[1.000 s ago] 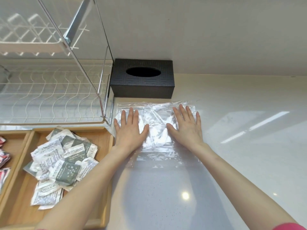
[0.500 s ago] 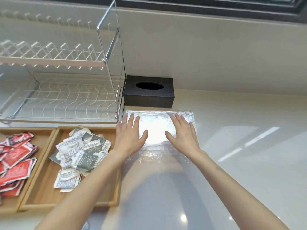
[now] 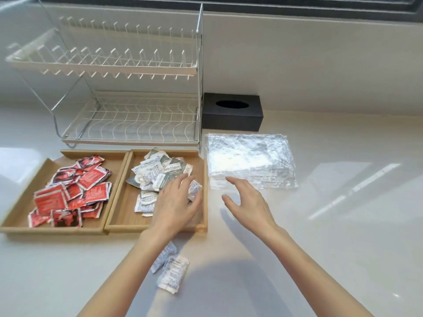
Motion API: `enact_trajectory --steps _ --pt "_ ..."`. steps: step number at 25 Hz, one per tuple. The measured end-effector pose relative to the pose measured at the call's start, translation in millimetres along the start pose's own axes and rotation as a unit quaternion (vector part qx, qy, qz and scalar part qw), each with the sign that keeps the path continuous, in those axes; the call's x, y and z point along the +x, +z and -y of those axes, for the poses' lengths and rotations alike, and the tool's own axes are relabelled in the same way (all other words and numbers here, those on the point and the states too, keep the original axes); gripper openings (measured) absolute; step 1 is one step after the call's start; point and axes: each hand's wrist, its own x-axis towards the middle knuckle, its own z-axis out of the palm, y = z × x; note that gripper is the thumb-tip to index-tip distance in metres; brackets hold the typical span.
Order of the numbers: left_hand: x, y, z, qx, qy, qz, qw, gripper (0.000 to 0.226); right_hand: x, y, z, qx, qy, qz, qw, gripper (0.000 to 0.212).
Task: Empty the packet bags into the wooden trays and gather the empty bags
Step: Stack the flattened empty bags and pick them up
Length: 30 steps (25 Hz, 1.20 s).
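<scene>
A flat stack of clear empty plastic bags (image 3: pixel 250 160) lies on the white counter, in front of a black box. Two wooden trays sit side by side to its left. The left tray (image 3: pixel 34 177) holds several red packets (image 3: pixel 73 191). The right tray (image 3: pixel 128 216) holds several white and grey packets (image 3: pixel 158 172). My left hand (image 3: pixel 177 203) hovers open over the right tray's near right corner. My right hand (image 3: pixel 248 203) is open just in front of the bag stack, off it. Two white packets (image 3: pixel 171 268) lie loose on the counter beside my left forearm.
A white and chrome two-tier dish rack (image 3: pixel 119 88) stands behind the trays. A black tissue box (image 3: pixel 232 114) sits against the wall behind the bags. The white counter (image 3: pixel 332 225) stretches to the right.
Both hands have lifted off the bag stack and drawn back toward me; the left one moved left over the right tray. The view has tilted back, showing both trays and the loose packets.
</scene>
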Motion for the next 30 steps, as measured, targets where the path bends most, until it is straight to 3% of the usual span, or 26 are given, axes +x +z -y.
enact_trajectory --steps 5,8,12,16,20,25,30 --pt "-62.7 -18.9 44.1 -0.056 -0.038 -0.008 0.998 0.033 -47.4 50.5 26.5 0.036 0.028 0.010 0.999 0.028" --pt "-90.6 -15.0 71.3 -0.062 -0.076 0.012 0.995 0.026 -65.5 80.4 38.5 0.035 0.055 0.059 0.996 0.030" --pt "-108.9 1.8 99.0 -0.019 -0.121 0.085 0.989 0.042 -77.8 110.5 49.3 -0.030 0.080 0.140 0.987 0.047" --pt "-110.9 12.9 105.6 0.034 -0.121 0.098 0.987 0.048 -78.9 124.3 58.1 -0.110 0.077 0.158 0.978 0.041" --pt "-105.7 14.6 103.6 0.015 -0.131 0.104 0.986 0.031 -76.1 127.2 62.0 -0.084 0.094 0.172 0.977 0.023" --pt "-109.9 15.2 98.0 -0.015 -0.105 0.090 0.990 0.015 -79.6 132.5 56.0 -0.028 0.085 0.149 0.985 0.022" --pt "-102.5 5.3 95.1 -0.156 -0.101 0.110 0.977 0.012 -70.9 121.0 55.0 0.061 0.111 0.144 0.981 0.014"
